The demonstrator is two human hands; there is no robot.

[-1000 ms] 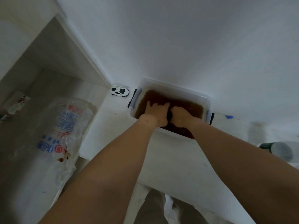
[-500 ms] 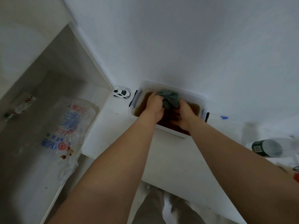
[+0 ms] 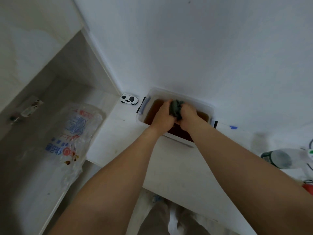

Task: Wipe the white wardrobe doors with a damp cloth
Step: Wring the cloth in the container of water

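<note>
While both arms reach forward, the left hand [image 3: 163,116] and right hand [image 3: 188,116] are pressed close together, each gripping one side of a bunched grey-green cloth [image 3: 176,108] held between them. Directly beneath the hands sits a clear plastic tub [image 3: 205,106] of brown water on a white surface [image 3: 118,133]. A small white toy car [image 3: 129,99] lies just left of the left hand, and a printed plastic bag [image 3: 72,138] lies farther left and nearer the person

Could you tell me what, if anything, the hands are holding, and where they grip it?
Both grip the grey-green cloth bunched above the tub: left hand its left side, right hand its right.
</note>
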